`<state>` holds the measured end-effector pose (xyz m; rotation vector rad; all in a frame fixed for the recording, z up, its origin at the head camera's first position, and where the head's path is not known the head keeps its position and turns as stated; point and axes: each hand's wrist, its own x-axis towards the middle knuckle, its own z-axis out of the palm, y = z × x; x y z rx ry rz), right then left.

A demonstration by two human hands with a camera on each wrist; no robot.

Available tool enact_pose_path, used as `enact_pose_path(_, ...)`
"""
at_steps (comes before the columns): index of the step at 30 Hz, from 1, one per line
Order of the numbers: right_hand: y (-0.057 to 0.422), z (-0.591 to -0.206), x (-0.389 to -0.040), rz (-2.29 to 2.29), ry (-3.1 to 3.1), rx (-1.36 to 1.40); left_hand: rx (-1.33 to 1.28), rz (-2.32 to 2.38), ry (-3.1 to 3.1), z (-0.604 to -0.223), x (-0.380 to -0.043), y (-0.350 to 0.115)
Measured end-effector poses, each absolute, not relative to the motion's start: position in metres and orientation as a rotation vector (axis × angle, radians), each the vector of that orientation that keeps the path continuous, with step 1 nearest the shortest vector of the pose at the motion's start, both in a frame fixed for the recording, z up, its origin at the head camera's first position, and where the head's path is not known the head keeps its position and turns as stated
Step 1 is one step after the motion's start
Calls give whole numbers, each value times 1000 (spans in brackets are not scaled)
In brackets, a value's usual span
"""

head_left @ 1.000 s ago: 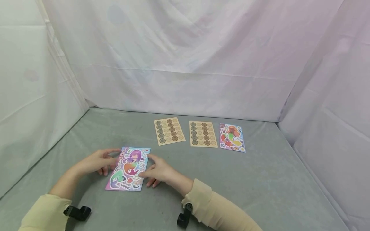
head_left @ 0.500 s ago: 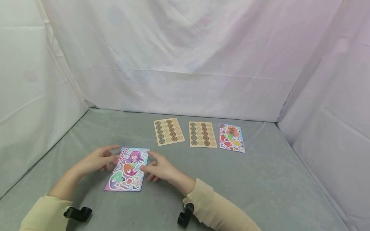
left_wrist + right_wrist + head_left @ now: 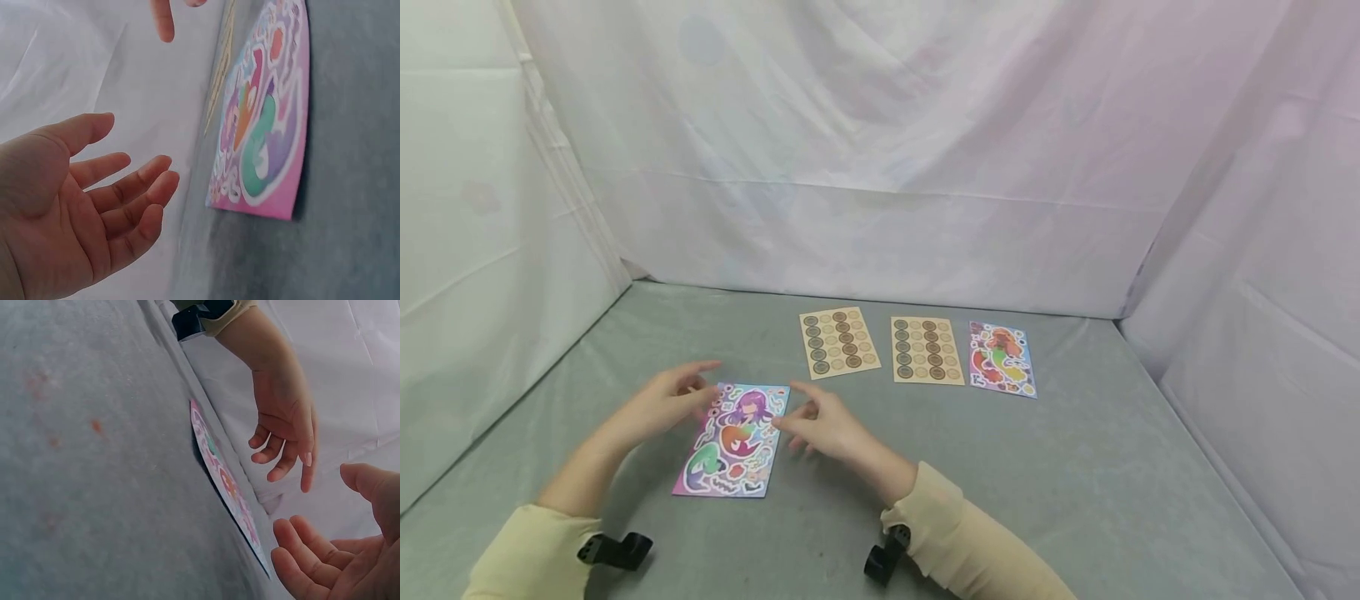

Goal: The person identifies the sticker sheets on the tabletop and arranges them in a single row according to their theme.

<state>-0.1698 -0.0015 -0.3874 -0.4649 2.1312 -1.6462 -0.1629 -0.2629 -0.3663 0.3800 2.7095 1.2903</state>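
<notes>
A colourful mermaid sticker sheet (image 3: 736, 442) lies flat on the grey cloth at centre left in the head view. Over its upper left edge hovers my left hand (image 3: 662, 406), fingers loosely bent with nothing in them. My right hand (image 3: 829, 425) hangs at the sheet's right edge, thumb and forefinger apart and holding nothing. In the left wrist view the left palm (image 3: 69, 219) shows clear of the sheet (image 3: 275, 144). The right wrist view has both hands raised off the sheet (image 3: 222, 481), with a gap between them and it.
Two tan sheets of round stickers, one left (image 3: 840, 342) and one right (image 3: 927, 350), lie farther back. Beside them is another mermaid sticker sheet (image 3: 1002, 359). White curtains (image 3: 880, 150) enclose the grey cloth-covered surface (image 3: 1075, 500) at the back and sides.
Both hands have lifted off the mermaid sheet's sides and shifted slightly away from me. The sheet lies practically where it was; the three sheets farther back stay put.
</notes>
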Motion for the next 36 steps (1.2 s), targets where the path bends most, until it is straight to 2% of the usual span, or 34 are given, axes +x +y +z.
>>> enact_pose_path(36,42,-348,-190,-1732,2316,-521,461,1421,2863,-339,-182,-207)
